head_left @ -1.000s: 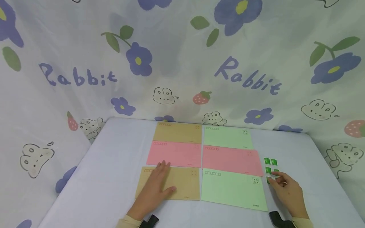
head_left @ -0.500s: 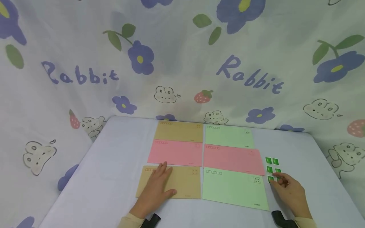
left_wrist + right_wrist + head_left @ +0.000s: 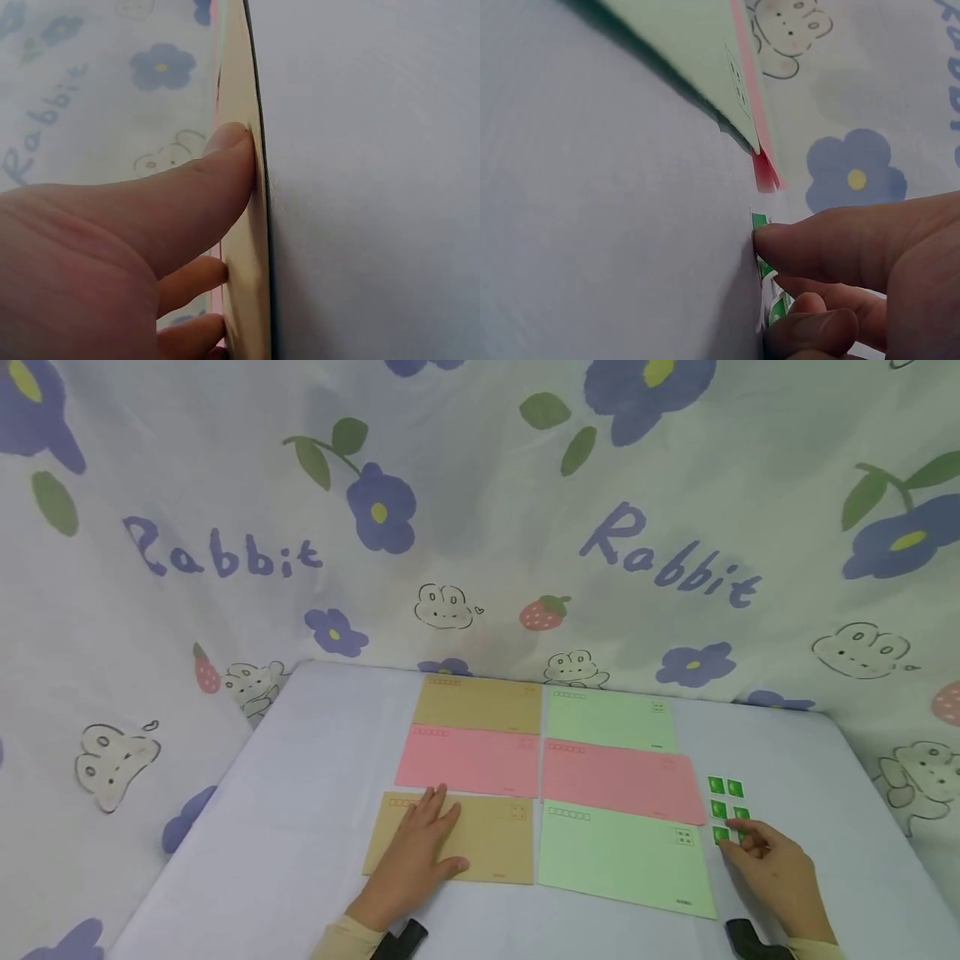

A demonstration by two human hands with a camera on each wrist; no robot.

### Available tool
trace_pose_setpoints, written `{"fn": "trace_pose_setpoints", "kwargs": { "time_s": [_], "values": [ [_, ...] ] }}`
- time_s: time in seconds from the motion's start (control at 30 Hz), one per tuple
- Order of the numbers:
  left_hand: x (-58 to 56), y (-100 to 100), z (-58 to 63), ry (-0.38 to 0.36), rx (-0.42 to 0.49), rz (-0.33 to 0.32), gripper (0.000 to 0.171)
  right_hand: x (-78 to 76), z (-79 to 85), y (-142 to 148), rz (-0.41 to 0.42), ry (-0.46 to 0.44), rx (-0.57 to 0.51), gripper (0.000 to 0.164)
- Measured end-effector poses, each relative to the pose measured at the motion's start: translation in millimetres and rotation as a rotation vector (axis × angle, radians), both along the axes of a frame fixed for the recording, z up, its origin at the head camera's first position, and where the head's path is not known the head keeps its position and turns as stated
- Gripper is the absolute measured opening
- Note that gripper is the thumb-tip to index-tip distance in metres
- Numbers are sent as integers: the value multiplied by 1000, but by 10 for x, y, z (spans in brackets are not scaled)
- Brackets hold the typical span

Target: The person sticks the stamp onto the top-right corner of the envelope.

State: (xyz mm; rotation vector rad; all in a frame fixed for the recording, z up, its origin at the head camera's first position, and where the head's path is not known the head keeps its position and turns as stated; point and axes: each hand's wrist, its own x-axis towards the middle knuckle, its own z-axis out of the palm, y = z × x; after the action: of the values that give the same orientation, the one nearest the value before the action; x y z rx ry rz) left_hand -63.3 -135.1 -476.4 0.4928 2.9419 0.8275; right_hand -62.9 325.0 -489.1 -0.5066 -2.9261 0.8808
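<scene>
My left hand [image 3: 416, 852] rests with spread fingers on the near brown envelope [image 3: 495, 852]; in the left wrist view the thumb [image 3: 202, 180] presses on its face. On the right, my right hand [image 3: 776, 868] bends over small green stamps laid in pairs. Its thumb [image 3: 810, 240] and index finger pinch at the edges of the near left stamp [image 3: 722, 836], while the other fingers curl under the palm. The near right stamp is partly hidden behind the fingers. Above them lie the middle left stamp [image 3: 718, 810] and the far left stamp [image 3: 716, 786].
Envelopes lie in two columns: a far brown one [image 3: 480, 706], a left pink one [image 3: 472, 762], a far green one [image 3: 611, 718], a right pink one [image 3: 618, 781] and a near green one [image 3: 622, 856]. A rabbit-print curtain [image 3: 480, 527] hangs behind the white table [image 3: 307, 818].
The head view has shifted so that everything sits slightly further right. Both hands keep nearly the same place on the envelope and at the stamps.
</scene>
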Motion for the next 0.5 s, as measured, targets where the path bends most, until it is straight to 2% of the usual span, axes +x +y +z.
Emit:
{"fn": "trace_pose_setpoints", "kwargs": {
  "time_s": [0.23,0.5],
  "values": [
    [-13,15,-29,18,0,-2,73,-15,9,19,-49,-50,-18,42],
    [9,-8,-12,6,-17,4,74,-44,-32,16,-117,-67,-76,43]
  ]
}}
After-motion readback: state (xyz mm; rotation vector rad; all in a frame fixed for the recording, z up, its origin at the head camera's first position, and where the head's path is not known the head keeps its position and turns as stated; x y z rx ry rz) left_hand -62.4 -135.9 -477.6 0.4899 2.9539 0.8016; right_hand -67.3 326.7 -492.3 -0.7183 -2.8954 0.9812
